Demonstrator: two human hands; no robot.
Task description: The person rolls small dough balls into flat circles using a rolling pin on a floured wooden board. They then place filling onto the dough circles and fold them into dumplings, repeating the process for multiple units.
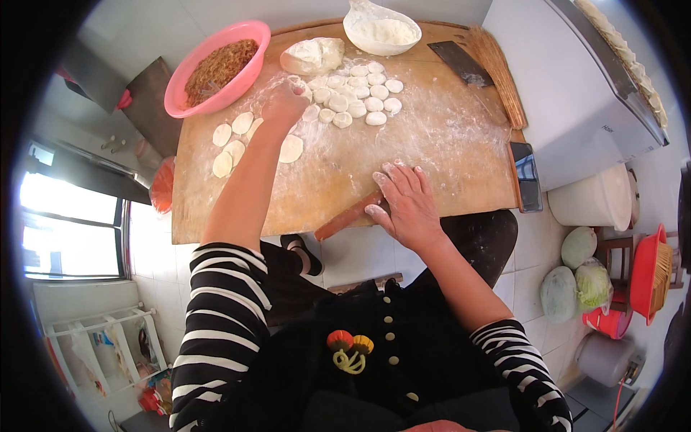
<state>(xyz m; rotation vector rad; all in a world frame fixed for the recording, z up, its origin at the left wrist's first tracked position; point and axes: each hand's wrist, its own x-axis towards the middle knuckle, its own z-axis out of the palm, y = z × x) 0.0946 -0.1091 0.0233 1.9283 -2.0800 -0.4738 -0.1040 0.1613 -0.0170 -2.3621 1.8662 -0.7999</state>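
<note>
My left hand point(285, 101) reaches across the floured wooden board point(426, 162) to the left edge of a cluster of small flattened dough pieces point(357, 93). Its fingers look bent and floury, and whether they hold a piece is unclear. Under my forearm lie several thin rolled dough rounds point(222, 164), some partly hidden. My right hand point(406, 202) lies over the upper end of a brown rolling pin point(345, 217), thumb against it and fingers extended onto the board. The pin slants, its lower end sticking out past the board's near edge.
Behind the dough stand a pink bowl of brown filling point(221, 67), a bag of flour-dusted dough point(313, 55) and a white scoop of flour point(383, 32). At right lie a cleaver point(459, 62), a straw brush point(499, 75) and, on the edge, a phone point(526, 175).
</note>
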